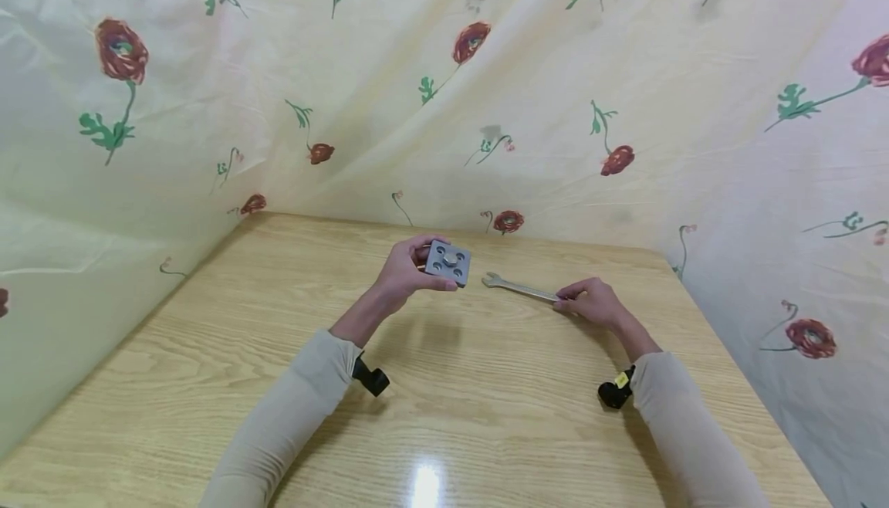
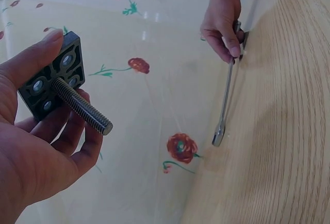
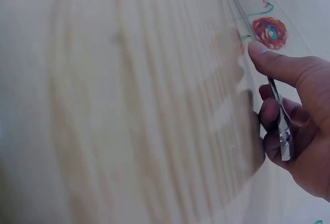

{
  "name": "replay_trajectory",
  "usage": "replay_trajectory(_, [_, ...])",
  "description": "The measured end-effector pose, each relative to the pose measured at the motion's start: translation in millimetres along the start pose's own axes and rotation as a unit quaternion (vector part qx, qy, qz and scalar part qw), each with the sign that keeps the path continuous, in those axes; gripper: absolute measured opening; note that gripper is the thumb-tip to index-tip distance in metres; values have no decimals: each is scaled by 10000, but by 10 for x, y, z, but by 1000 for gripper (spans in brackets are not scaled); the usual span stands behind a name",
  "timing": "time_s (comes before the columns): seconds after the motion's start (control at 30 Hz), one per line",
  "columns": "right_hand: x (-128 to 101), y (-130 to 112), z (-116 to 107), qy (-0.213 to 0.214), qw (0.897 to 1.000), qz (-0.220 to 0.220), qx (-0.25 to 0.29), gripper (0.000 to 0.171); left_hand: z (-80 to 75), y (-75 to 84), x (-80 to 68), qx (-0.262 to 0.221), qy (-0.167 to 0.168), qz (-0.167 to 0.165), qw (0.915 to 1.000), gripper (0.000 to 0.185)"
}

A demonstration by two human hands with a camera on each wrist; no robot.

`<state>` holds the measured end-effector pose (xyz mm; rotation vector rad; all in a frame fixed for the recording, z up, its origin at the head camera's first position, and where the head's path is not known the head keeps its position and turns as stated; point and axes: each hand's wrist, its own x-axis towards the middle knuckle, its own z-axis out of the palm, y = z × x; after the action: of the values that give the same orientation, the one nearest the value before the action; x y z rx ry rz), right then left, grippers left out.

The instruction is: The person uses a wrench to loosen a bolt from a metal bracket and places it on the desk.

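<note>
My left hand (image 1: pixel 406 272) grips a small square grey plate (image 1: pixel 436 269) by its edges, thumb on one side and fingers on the other. A hex bolt head (image 1: pixel 450 259) sits at the plate's centre, with holes around it. In the left wrist view the bolt's threaded shank (image 2: pixel 82 105) sticks out of the plate's ribbed back. To the right, my right hand (image 1: pixel 593 303) pinches one end of a silver wrench (image 1: pixel 517 287), just over the table. The wrench's open-ended jaw points left toward the plate, apart from it. Part of the wrench lies among the right fingers (image 3: pixel 270 113).
The wooden table (image 1: pixel 486 384) spreads beneath both hands. A flowered cloth (image 1: pixel 389 106) hangs behind it and along both sides. Small black wrist devices sit at the left cuff (image 1: pixel 371 377) and the right cuff (image 1: pixel 614 392).
</note>
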<state>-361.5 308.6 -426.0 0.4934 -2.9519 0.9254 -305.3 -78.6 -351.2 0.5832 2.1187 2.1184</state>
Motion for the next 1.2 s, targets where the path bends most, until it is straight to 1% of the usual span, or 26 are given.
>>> replay_trajectory(0.1, [-59, 16, -37, 36, 10000, 8, -54, 29, 8, -3, 6, 8, -24, -15, 10000, 66])
replay_trajectory(0.2, [-109, 4, -64, -26, 9999, 23, -123, 30, 11, -7, 5, 17, -31, 3, 10000, 66])
replay_trajectory(0.4, [-195, -112, -98, -106, 9988, 45, -486, 31, 7, -17, -1, 21, -28, 90, 10000, 68])
replay_trajectory(0.53, [-231, -188, -100, -137, 9970, 119, -754, 29, 13, -23, 0, 55, -21, 103, 9999, 67])
replay_trajectory(0.67, [-240, -234, -102, -352, 9946, 276, -937, 26, 5, -23, -6, 58, 19, 68, 10000, 66])
replay_trajectory(0.8, [-253, -238, -113, -606, 9931, 310, -958, 26, 2, -18, -9, 83, 22, 27, 10000, 65])
replay_trajectory(0.9, [-254, -262, -169, -865, 9917, 234, -922, 35, 2, -19, -4, 107, 15, -2, 9999, 65])
replay_trajectory(0.97, [-244, -300, -233, -980, 9908, 264, -894, 43, 2, -23, 1, 115, 18, -26, 9999, 66])
replay_trajectory(1.03, [-221, -355, -302, -881, 9922, 271, -835, 49, 1, -24, -1, 117, 25, -40, 9999, 67])
replay_trajectory(1.1, [-197, -421, -340, -554, 9959, 315, -635, 51, 2, -27, -1, 125, 24, -62, 9999, 67])
replay_trajectory(1.2, [-139, -571, -321, 29, 9995, 301, -66, 46, 1, -33, -3, 158, 33, -59, 9999, 67])
